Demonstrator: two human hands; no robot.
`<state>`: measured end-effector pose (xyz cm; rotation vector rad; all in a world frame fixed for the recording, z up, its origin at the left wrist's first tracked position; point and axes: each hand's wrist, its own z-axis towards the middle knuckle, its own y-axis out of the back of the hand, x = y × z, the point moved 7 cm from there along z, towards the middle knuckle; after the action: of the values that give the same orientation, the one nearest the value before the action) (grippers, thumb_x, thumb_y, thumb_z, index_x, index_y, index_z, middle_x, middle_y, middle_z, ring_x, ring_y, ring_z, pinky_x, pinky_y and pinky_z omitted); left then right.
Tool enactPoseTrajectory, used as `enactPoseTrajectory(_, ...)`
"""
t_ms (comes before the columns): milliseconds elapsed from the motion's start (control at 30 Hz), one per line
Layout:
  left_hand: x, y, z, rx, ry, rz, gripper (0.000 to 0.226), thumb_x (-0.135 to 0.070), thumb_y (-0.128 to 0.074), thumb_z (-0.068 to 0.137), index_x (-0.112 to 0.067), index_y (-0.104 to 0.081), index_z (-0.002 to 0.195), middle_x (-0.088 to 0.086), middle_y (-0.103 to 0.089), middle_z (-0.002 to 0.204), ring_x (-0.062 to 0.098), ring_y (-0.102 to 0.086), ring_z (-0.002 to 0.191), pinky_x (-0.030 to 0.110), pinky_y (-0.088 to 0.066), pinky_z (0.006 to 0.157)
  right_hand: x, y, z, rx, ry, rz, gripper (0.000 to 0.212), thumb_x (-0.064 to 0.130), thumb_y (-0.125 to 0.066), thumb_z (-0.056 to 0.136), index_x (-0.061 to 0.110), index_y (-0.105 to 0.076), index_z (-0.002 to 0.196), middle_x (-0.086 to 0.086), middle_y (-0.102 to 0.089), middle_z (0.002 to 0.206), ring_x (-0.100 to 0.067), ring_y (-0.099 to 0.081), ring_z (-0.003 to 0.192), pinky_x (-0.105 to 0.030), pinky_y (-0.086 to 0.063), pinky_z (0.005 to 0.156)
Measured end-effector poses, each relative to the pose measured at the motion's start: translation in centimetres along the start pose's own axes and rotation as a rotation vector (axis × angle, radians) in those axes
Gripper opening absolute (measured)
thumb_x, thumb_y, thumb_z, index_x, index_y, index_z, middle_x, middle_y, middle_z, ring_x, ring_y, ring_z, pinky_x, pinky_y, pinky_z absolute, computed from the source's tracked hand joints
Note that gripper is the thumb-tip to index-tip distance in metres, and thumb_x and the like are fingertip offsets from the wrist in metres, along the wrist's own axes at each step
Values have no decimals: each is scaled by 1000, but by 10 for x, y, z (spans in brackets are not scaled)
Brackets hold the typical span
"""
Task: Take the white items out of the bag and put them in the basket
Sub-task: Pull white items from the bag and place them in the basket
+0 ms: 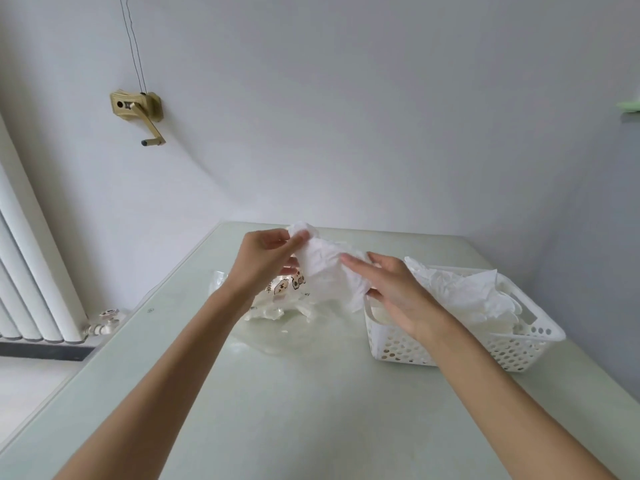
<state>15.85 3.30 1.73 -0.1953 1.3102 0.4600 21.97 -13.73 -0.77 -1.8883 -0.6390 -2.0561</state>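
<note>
Head view: left hand [263,261] pinches and right hand [391,289] grips a crumpled white item [329,271], up just left of the basket [460,344], bag [273,296] further left — best carried clear over the rim before letting go.

I observe both forearms extended forward, bare. My left hand [265,259] pinches a crumpled white thin sheet [329,268]; my right hand [391,289] grips its lower edge.
</note>
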Motion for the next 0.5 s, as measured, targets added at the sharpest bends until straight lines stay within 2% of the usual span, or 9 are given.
enactPoseTrajectory(67, 5, 1, -3, -26, 10, 130, 39, -36, -67, 88, 2, -68, 80, -2, -71, 70, 10, -71, 65, 26, -54, 64, 9, 16, -2, -100, 59, 14, 15, 25, -67, 88, 13, -70, 97, -7, -72, 99, -19, -68, 91, -27, -49, 78)
enactPoseTrajectory(133, 5, 2, -5, -35, -10, 394, 43, -49, -64, 85, -10, -71, 70, -7, -72, 65, 9, -70, 61, 25, -50, 58, 22, 33, -6, -177, 143, -38, 8, 17, -62, 91, 13, -69, 90, -4, -71, 90, -14, -66, 80, -23, -50, 68)
enactPoseTrajectory(200, -8, 8, -3, -111, -87, 576, 49, -60, -61, 82, -15, -69, 64, -9, -69, 59, 7, -65, 54, 25, -47, 56, 37, 45, -9, -185, 216, -105, 14, 16, -60, 93, 5, -69, 91, -5, -68, 84, -12, -62, 76, -23, -48, 67)
enactPoseTrajectory(233, -17, 6, -1, -112, -136, 535, 49, -62, -62, 79, -14, -68, 68, -8, -69, 61, 6, -64, 55, 28, -49, 59, 43, 49, -11, -161, 239, -155, 20, 18, -60, 93, -1, -67, 94, -6, -65, 83, -12, -60, 76, -25, -46, 67)
enactPoseTrajectory(267, -26, 0, 3, -39, -170, 412, 47, -60, -62, 76, -14, -67, 78, -7, -71, 71, 5, -66, 64, 30, -53, 65, 49, 48, -10, -118, 259, -212, 26, 21, -61, 93, -5, -66, 97, -7, -62, 83, -13, -58, 76, -27, -44, 66)
enactPoseTrajectory(333, -36, -33, 6, 308, -159, 175, 49, -49, -63, 74, -17, -60, 111, -6, -69, 108, 5, -67, 97, 30, -56, 85, 61, 43, -12, -21, 277, -313, 27, 24, -64, 90, -1, -65, 103, -3, -62, 83, -9, -57, 73, -24, -44, 61)
enactPoseTrajectory(367, -38, -52, 4, 477, -133, 135, 56, -42, -64, 75, -20, -53, 125, -6, -64, 121, 5, -63, 109, 28, -52, 93, 66, 42, -14, 13, 290, -335, 23, 23, -67, 89, 5, -66, 104, -1, -64, 83, -7, -58, 69, -21, -44, 57)
enactPoseTrajectory(433, -33, -80, -2, 683, -72, 188, 60, -30, -71, 78, -23, -48, 133, -2, -66, 122, 8, -63, 110, 25, -50, 94, 75, 49, -16, 25, 296, -347, 24, 19, -73, 83, 15, -62, 105, -2, -70, 84, -5, -59, 62, -16, -41, 49)
enactPoseTrajectory(500, -29, -96, 0, 703, -81, 279, 48, -24, -75, 81, -23, -57, 126, -1, -71, 112, 11, -68, 100, 22, -52, 84, 77, 69, -21, -20, 263, -364, 32, 18, -77, 80, 16, -58, 105, -5, -72, 83, -5, -60, 57, -14, -41, 48)
